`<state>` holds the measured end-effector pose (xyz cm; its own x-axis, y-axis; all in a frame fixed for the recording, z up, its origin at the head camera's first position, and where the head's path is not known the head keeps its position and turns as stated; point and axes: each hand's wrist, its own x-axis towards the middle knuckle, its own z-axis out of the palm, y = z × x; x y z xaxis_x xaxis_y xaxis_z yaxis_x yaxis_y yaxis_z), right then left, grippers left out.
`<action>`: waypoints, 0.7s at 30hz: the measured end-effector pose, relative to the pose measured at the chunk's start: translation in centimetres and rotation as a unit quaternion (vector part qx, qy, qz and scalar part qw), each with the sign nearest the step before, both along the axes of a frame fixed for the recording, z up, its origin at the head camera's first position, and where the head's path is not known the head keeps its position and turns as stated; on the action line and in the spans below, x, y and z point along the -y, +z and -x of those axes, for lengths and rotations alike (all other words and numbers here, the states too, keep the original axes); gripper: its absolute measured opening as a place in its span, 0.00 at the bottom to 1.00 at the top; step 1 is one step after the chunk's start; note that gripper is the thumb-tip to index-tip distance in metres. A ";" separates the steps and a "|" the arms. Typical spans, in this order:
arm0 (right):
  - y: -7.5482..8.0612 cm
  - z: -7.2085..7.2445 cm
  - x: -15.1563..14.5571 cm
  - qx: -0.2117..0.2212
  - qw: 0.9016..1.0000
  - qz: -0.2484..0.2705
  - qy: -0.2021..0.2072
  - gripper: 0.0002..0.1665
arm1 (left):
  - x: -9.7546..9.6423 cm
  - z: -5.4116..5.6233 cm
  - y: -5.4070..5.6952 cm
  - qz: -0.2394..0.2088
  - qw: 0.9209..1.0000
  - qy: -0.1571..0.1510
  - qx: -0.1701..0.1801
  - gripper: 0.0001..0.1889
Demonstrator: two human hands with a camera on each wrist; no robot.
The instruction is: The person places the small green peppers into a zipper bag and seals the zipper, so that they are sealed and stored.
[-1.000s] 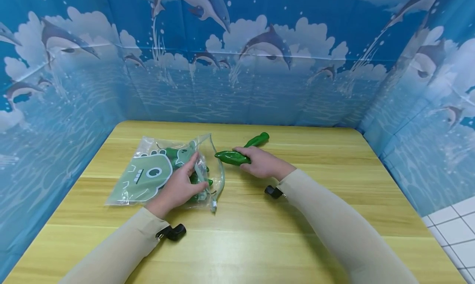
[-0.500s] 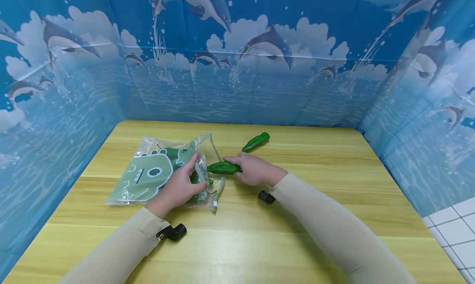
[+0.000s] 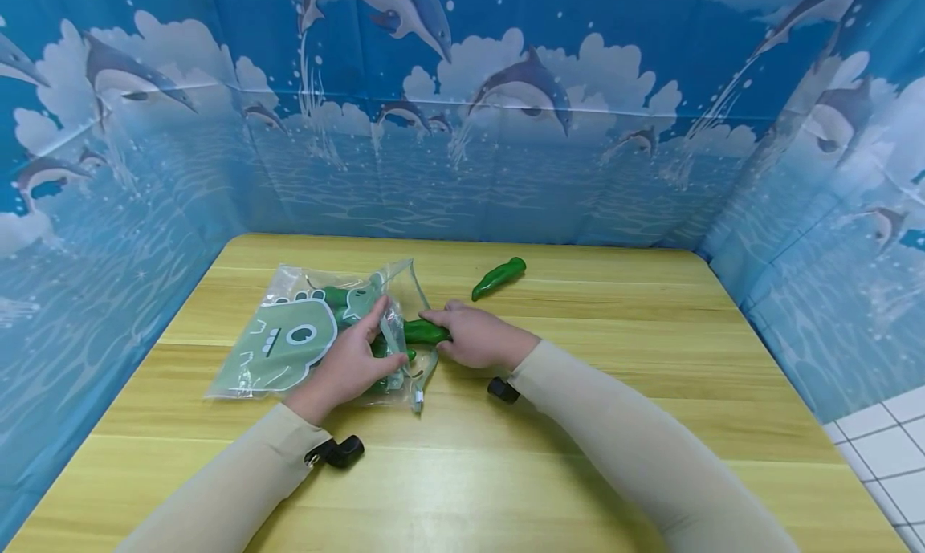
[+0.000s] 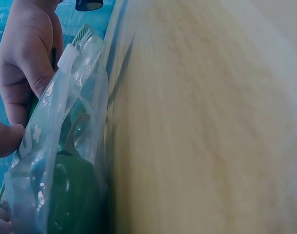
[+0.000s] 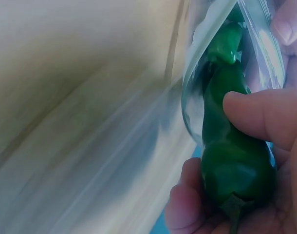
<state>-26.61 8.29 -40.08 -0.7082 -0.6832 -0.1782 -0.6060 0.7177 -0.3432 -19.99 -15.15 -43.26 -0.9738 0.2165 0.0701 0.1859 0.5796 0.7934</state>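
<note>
My left hand (image 3: 347,368) holds the upper layer at the mouth of a clear zip bag (image 3: 249,368) printed with a green cartoon monster. The bag lies on the table, and green peppers (image 4: 73,195) show through its plastic. My right hand (image 3: 480,332) grips a long green pepper (image 5: 236,161) by its stem end, thumb along its upper side. This pepper's narrow end reaches into the bag's open mouth, close to another pepper (image 5: 225,41) inside. The bag's zip slider (image 3: 417,400) sits at the near corner of the mouth.
Another green pepper (image 3: 499,278) lies on the wooden table (image 3: 614,296) beyond my right hand. A blue dolphin-printed curtain (image 3: 491,184) stands around the back and sides of the table. White floor tiles (image 3: 889,441) show at the far right.
My right hand has moved left and slightly nearer with its pepper, whose tip has passed into the bag's mouth. The left hand and the bag have stayed in place.
</note>
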 end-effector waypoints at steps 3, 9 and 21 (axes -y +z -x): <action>-0.3 0.1 0.5 -0.008 1.000 0.001 0.001 0.39 | 0.0 0.0 0.0 0.001 1.000 -0.001 -0.002 0.56; -0.8 0.0 1.3 -0.017 1.000 0.016 0.009 0.37 | 0.0 0.1 0.0 0.002 1.000 -0.002 0.001 0.55; -1.2 0.1 2.2 -0.021 0.997 0.072 -0.020 0.32 | 0.1 0.1 0.0 0.001 1.000 -0.001 0.002 0.55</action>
<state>-26.67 6.10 -41.30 -0.7399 -0.6708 -0.0507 -0.5937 0.6866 -0.4197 -20.09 -15.28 -43.27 -0.9737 0.2184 0.0649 0.1833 0.5816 0.7926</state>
